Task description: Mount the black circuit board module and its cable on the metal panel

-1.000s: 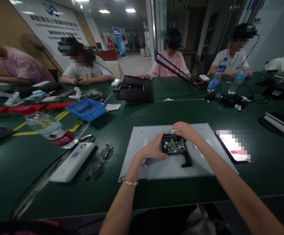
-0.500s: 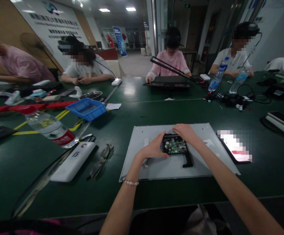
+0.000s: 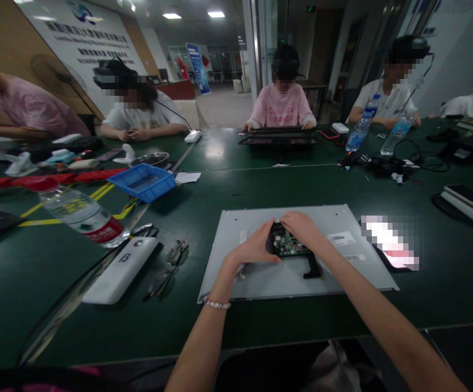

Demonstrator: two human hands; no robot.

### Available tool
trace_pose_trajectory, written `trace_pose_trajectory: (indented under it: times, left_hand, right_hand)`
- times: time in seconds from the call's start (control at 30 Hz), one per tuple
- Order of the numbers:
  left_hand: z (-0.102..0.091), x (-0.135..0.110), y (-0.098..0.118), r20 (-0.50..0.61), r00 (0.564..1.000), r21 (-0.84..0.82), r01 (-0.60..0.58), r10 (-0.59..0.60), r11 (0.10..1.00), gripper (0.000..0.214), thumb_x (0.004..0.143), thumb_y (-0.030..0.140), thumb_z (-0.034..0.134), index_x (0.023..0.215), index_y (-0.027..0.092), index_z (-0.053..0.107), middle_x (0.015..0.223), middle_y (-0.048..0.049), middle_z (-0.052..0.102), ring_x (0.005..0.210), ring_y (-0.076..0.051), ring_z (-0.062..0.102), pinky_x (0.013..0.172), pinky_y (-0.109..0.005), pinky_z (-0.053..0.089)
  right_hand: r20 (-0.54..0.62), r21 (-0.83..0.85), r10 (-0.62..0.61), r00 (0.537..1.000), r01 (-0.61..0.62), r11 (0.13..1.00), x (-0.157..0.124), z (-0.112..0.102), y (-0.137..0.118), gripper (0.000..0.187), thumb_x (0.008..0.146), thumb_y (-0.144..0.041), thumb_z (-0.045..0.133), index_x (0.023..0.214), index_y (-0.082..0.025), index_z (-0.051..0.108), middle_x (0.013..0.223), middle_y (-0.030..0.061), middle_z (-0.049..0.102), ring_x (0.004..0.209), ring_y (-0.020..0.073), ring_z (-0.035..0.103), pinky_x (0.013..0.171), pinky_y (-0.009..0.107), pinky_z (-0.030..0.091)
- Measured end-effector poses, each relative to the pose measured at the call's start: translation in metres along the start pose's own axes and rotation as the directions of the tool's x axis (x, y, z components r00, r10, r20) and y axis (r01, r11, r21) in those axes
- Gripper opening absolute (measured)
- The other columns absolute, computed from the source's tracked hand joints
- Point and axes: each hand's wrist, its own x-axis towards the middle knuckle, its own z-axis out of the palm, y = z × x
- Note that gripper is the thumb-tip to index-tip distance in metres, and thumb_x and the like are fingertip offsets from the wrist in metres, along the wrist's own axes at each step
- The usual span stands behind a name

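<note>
Head view: our left hand point(image 3: 253, 249) and right hand point(image 3: 302, 228) clasp the green circuit board point(image 3: 287, 245) on the grey metal panel point(image 3: 260, 280).

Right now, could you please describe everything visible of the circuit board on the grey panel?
The circuit board is small and green, studded with tiny components, and set in a black frame. It lies flat on the grey panel. The left hand touches its left edge; the right hand covers its far edge.

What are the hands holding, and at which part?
The circuit board on the grey panel: left hand at its left edge, right hand over its top edge.
</note>
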Motion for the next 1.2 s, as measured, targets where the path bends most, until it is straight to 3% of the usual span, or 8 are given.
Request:
trace_pose_trajectory:
  times: [0.27, 0.4, 0.53, 0.7, 0.83, 0.93, 1.1, 1.2]
  left_hand:
    - [-0.001, -0.001, 0.002, 0.001, 1.0, -0.022, -0.006, 0.006, 1.0, 0.113, 0.059, 0.038, 0.071, 0.145, 0.02, 0.001, 0.151, -0.016, 0.014, 0.137, -0.037, 0.016, 0.112, -0.052, 0.015]
    - [-0.002, -0.002, 0.004, 0.004, 1.0, -0.023, -0.001, 0.001, 1.0, 0.117, 0.059, 0.04, 0.073, 0.145, 0.02, -0.002, 0.152, -0.0148, 0.009, 0.139, -0.035, 0.012, 0.113, -0.05, 0.014]
    - [-0.002, -0.003, 0.015, -0.021, 1.0, 0.001, -0.001, 0.001, 1.0, 0.119, 0.059, 0.044, 0.075, 0.145, 0.024, -0.006, 0.154, -0.0093, -0.005, 0.14, -0.034, 0.004, 0.114, -0.048, 0.016]
    - [-0.003, -0.003, 0.037, -0.036, 0.998, 0.049, -0.04, 0.042, 0.998, 0.114, 0.064, 0.044, 0.073, 0.145, 0.027, -0.005, 0.154, -0.0062, -0.006, 0.14, -0.031, 0.003, 0.114, -0.047, 0.014]
    - [-0.004, -0.002, 0.043, -0.024, 0.999, 0.066, -0.044, 0.046, 0.997, 0.106, 0.067, 0.042, 0.071, 0.145, 0.028, 0.001, 0.154, -0.0053, 0.0, 0.14, -0.031, 0.007, 0.114, -0.048, 0.015]
    - [-0.006, -0.001, 0.042, -0.014, 0.996, 0.086, -0.083, 0.084, 0.993, 0.09, 0.07, 0.04, 0.069, 0.144, 0.029, 0.018, 0.153, -0.0042, 0.014, 0.139, -0.029, 0.014, 0.114, -0.047, 0.016]
    - [-0.009, -0.001, 0.037, -0.004, 0.99, 0.081, -0.142, 0.143, 0.987, 0.063, 0.076, 0.034, 0.064, 0.134, 0.029, 0.04, 0.144, -0.0036, 0.035, 0.133, -0.026, 0.03, 0.111, -0.047, 0.023]
    - [-0.011, -0.003, 0.035, -0.033, 0.992, 0.089, -0.121, 0.124, 0.989, 0.065, 0.074, 0.032, 0.066, 0.134, 0.027, 0.04, 0.144, -0.0053, 0.035, 0.132, -0.027, 0.033, 0.109, -0.047, 0.026]
  right_hand:
    - [-0.016, 0.039, 0.006, 1.0, -0.005, 0.999, -0.001, 0.0, 0.003, 0.027, 0.094, -0.025, 0.039, 0.102, -0.017, 0.064, 0.101, 0.0091, 0.064, 0.097, 0.0186, 0.057, 0.084, 0.027, 0.041]
    - [-0.104, 0.113, 0.033, 0.994, -0.021, 0.993, -0.015, -0.009, 0.012, 0.027, 0.093, -0.026, 0.041, 0.108, -0.017, 0.062, 0.107, 0.0085, 0.064, 0.103, 0.019, 0.055, 0.09, 0.029, 0.041]
    - [-0.236, 0.2, 0.132, 0.963, -0.084, 0.976, -0.06, -0.017, 0.034, 0.03, 0.092, -0.027, 0.04, 0.111, -0.018, 0.061, 0.111, 0.0076, 0.063, 0.104, 0.0197, 0.056, 0.092, 0.033, 0.042]
    - [-0.252, 0.241, 0.24, 0.937, -0.179, 0.954, -0.127, -0.004, 0.065, 0.032, 0.089, -0.031, 0.043, 0.115, -0.02, 0.059, 0.115, 0.008, 0.062, 0.106, 0.0224, 0.056, 0.092, 0.039, 0.045]
    - [-0.201, 0.209, 0.188, 0.961, -0.146, 0.967, -0.147, 0.009, 0.074, 0.033, 0.088, -0.034, 0.047, 0.116, -0.02, 0.058, 0.116, 0.0081, 0.061, 0.106, 0.0219, 0.056, 0.09, 0.039, 0.047]
    - [-0.171, 0.141, 0.115, 0.978, -0.091, 0.986, -0.145, 0.011, 0.072, 0.031, 0.088, -0.031, 0.049, 0.115, -0.02, 0.059, 0.114, 0.0079, 0.062, 0.104, 0.0218, 0.057, 0.088, 0.039, 0.048]
    - [-0.152, -0.009, -0.002, 0.988, 0.0, 1.0, -0.139, 0.008, 0.066, 0.029, 0.083, -0.01, 0.048, 0.107, -0.016, 0.063, 0.108, 0.0103, 0.065, 0.102, 0.0233, 0.059, 0.083, 0.039, 0.05]
    - [-0.167, -0.045, -0.014, 0.986, 0.007, 0.999, -0.139, 0.008, 0.064, 0.036, 0.077, -0.002, 0.049, 0.107, -0.014, 0.063, 0.107, 0.0112, 0.066, 0.1, 0.0239, 0.06, 0.081, 0.038, 0.05]
